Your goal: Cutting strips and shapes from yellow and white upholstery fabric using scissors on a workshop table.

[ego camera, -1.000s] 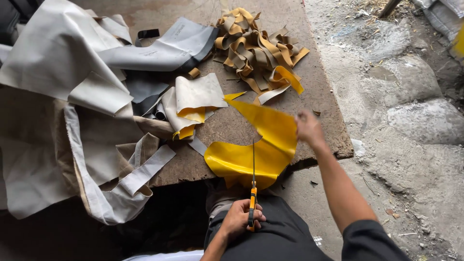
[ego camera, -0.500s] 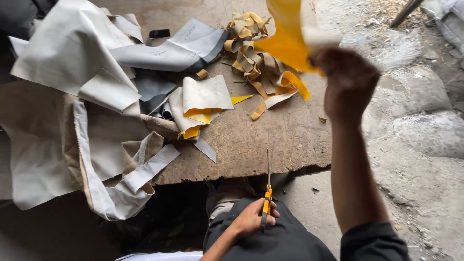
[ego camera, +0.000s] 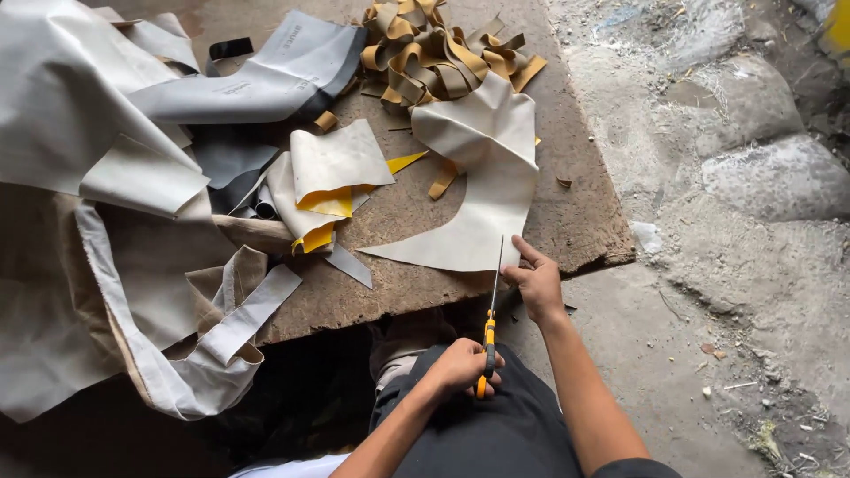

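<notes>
My left hand (ego camera: 460,365) is closed around the orange handles of long scissors (ego camera: 492,305), whose blades point away from me toward the board. My right hand (ego camera: 534,279) pinches the near edge of a curved sheet of material (ego camera: 482,190) that lies pale side up on the brown board (ego camera: 584,212). The scissor tips sit just beside that edge, left of my right thumb. My knee in dark trousers is below both hands.
A heap of tan and yellow offcut strips (ego camera: 434,57) lies at the board's far end. Folded pale-and-yellow pieces (ego camera: 328,181) and large grey-white sheets (ego camera: 80,177) cover the left side. Rough concrete ground (ego camera: 735,221) lies to the right.
My right hand swung the yellow sheet up, turned it over and laid it down pale side up on the board. The hand came back down to its near edge. The scissors stayed put.
</notes>
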